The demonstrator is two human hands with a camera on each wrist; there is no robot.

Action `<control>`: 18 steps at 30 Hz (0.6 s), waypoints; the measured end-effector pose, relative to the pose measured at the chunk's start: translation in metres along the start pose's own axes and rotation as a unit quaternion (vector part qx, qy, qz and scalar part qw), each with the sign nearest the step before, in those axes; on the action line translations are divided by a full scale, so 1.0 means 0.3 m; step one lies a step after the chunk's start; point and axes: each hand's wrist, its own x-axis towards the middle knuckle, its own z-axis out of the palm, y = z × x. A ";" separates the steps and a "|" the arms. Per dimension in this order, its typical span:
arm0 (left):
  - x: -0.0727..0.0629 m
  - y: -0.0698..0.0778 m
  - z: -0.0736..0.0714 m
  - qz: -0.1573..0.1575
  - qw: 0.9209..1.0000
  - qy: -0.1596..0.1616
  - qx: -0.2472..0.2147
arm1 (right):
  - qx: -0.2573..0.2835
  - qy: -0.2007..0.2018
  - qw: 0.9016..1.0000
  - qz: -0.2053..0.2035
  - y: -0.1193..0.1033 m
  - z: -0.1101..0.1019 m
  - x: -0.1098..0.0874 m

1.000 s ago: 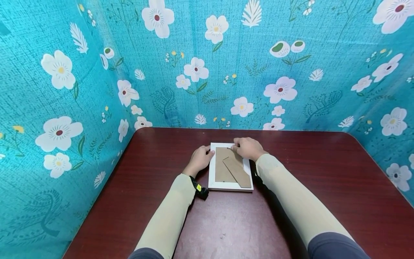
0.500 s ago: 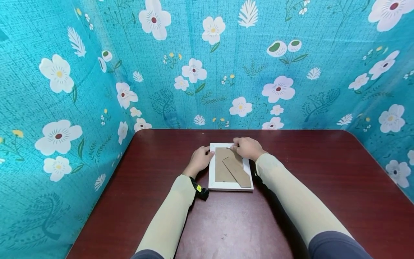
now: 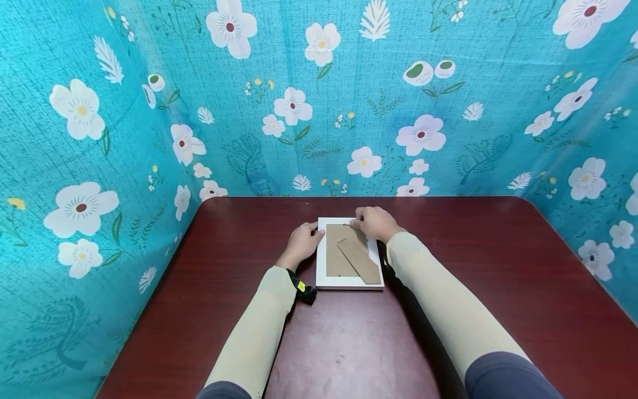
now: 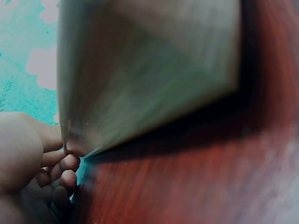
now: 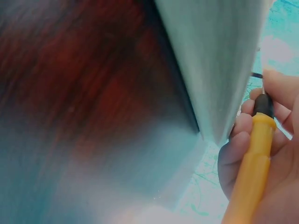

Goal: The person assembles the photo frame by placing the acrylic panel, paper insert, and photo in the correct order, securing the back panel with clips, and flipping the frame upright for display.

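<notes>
A white picture frame (image 3: 321, 260) lies face down on the dark red table, its brown backing board (image 3: 335, 252) and slanted stand leg (image 3: 361, 263) facing up. My left hand (image 3: 301, 244) grips the frame's upper left edge, thumb on top; the left wrist view shows the fingers (image 4: 70, 163) at its corner. At the upper right corner, my right hand (image 3: 377, 223) holds a yellow-handled screwdriver (image 5: 254, 158) with a black collar. Its thin shaft meets a small dark metal tab (image 5: 256, 74) at the frame's back. From the head view the screwdriver is hidden under the hand.
The table (image 3: 239, 249) extends on both sides of the frame. A blue flowered curtain (image 3: 279, 111) hangs behind it and along both sides. A black wrist camera (image 3: 305, 292) on the left wrist sits close to the frame's lower left corner.
The head view has shifted slightly, so everything appears a little further left. Both hands and the picture frame keep their places relative to one another.
</notes>
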 end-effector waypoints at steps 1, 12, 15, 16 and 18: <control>-0.001 0.000 -0.001 0.000 1.000 0.000 -0.001 | 0.002 0.001 1.000 0.002 -0.001 -0.001 -0.002; -0.006 -0.001 0.004 -0.003 1.000 -0.006 0.003 | 0.039 0.012 0.999 0.029 0.016 0.006 -0.037; -0.003 0.001 0.002 -0.003 1.000 -0.006 0.002 | 0.044 0.018 0.998 0.028 0.025 0.001 -0.045; -0.001 0.000 0.001 -0.003 1.000 -0.005 0.001 | 0.043 0.020 0.999 0.026 0.028 -0.002 -0.047; 0.001 -0.002 0.000 -0.003 1.000 -0.005 0.003 | 0.039 0.025 0.999 0.022 0.033 -0.008 -0.051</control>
